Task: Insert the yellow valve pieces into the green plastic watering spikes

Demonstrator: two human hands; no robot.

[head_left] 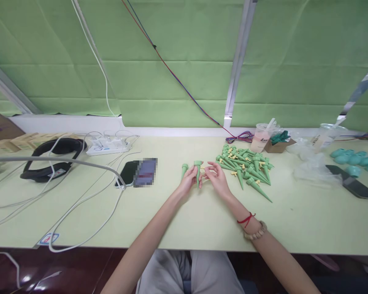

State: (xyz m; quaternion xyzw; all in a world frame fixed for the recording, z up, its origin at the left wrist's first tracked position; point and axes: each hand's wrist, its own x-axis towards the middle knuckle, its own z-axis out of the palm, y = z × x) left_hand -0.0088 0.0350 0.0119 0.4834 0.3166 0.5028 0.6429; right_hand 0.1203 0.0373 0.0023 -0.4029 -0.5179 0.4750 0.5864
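I see my left hand [188,179] closed around a green spike [198,171], holding it upright with its wide cup end at the top and its point down. A second green spike [184,170] stands just left of that one, against the same hand; I cannot tell whether the fingers grip it or only rest beside it. My right hand [217,176] sits just right of the held spike, its fingertips pinched on a small yellow part [206,170] that lies between the two hands. Both hands hover low over the pale surface [202,220].

Right of the held spike, a little farther from me, lies a heap of green spikes [247,165], many with yellow pieces on them, pointing every way. Beyond that heap stand a plastic cup with a pink drink [260,139] and a small cardboard box [279,143]. Farther right of the held spike are crumpled clear bags [313,167], a dark phone [354,185] and a cluster of teal caps [355,160].

Left of the held spike lies another phone [128,172] with a blurred patch beside it, then white cables [79,204], a black headband device [53,157] and a white power strip [108,145]. My right wrist carries a red cord [247,219] and a bead bracelet [256,232].
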